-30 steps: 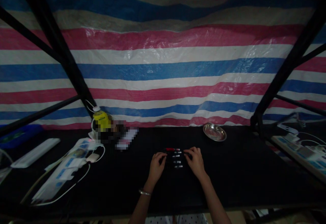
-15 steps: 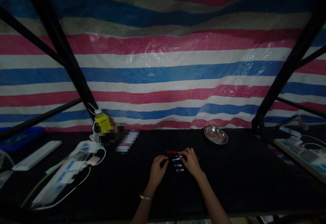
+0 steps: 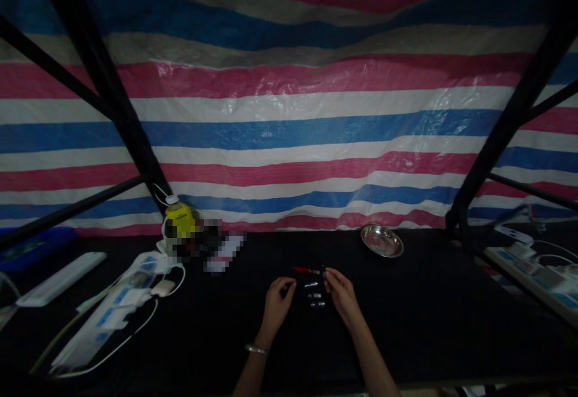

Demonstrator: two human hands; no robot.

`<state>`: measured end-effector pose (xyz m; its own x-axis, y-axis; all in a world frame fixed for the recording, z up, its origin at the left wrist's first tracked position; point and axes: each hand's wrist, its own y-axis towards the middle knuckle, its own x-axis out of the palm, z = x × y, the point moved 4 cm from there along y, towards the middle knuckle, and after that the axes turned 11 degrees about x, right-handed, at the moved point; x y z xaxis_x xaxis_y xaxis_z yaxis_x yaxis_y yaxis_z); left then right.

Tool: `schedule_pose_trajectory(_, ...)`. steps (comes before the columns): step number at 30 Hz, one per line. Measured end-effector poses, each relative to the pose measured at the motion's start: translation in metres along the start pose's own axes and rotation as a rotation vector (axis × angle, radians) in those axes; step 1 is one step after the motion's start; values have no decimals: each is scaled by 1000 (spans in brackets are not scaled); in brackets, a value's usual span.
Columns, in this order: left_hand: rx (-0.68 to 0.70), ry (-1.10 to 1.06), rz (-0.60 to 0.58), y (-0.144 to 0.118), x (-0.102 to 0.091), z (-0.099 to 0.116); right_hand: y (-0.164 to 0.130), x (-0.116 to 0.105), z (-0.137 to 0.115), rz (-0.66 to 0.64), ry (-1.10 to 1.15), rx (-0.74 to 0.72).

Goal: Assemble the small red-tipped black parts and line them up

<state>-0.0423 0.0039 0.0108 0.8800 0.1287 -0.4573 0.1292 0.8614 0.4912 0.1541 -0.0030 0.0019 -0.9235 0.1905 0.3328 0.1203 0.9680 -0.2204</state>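
On the black table, a slim red tool, perhaps a pen or screwdriver, lies crosswise beyond my hands. Between my hands sit three small shiny metallic cylinders in a column: the far one, the middle one and the near one. My right hand is closed in a pinch at the right end of the red tool, on a small metallic piece that its fingertips partly hide. To the left of the cylinders, my left hand has thumb and forefinger brought together; whatever is between them is too small to make out.
A round metal dish stands at the back right. At the left are power strips with plugs and white cables, a yellow-labelled bottle and a blurred flat item. Black frame posts rise on both sides before a striped sheet.
My right hand has drawn slightly back and turned, its fingertips pinched. One small metallic piece near the red tool has left its place. My left thumb and forefinger have come together.
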Motion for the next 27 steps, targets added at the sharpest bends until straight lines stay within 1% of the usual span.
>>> schedule_pose_trajectory(2,-16,2,3,0,-1,0,2,1,8,-36,243,86)
schedule_pose_trajectory(4,-34,1,7,0,-1,0,3,2,13,-65,398,140)
schedule_pose_trajectory(7,-63,-28,17,-1,-1,-2,3,3,16,-112,513,194)
schedule_pose_trajectory(10,-127,-107,50,-1,-1,-6,2,6,16,-124,557,233)
schedule_pose_trajectory(12,-189,-182,72,1,-2,-7,1,8,14,-126,545,256)
schedule_pose_trajectory(14,-221,-260,97,4,-3,-3,-2,11,11,-138,489,271)
schedule_pose_trajectory(18,-200,-383,160,18,-8,17,-8,18,6,-165,341,290)
schedule_pose_trajectory(20,-190,-419,145,25,-7,28,-11,21,4,-172,289,289)
schedule_pose_trajectory(23,-165,-463,79,32,-2,38,-15,24,2,-218,217,298)
schedule_pose_trajectory(25,-164,-496,53,33,2,39,-19,25,2,-257,191,320)
schedule_pose_trajectory(27,-182,-530,43,31,5,37,-23,24,3,-269,184,345)
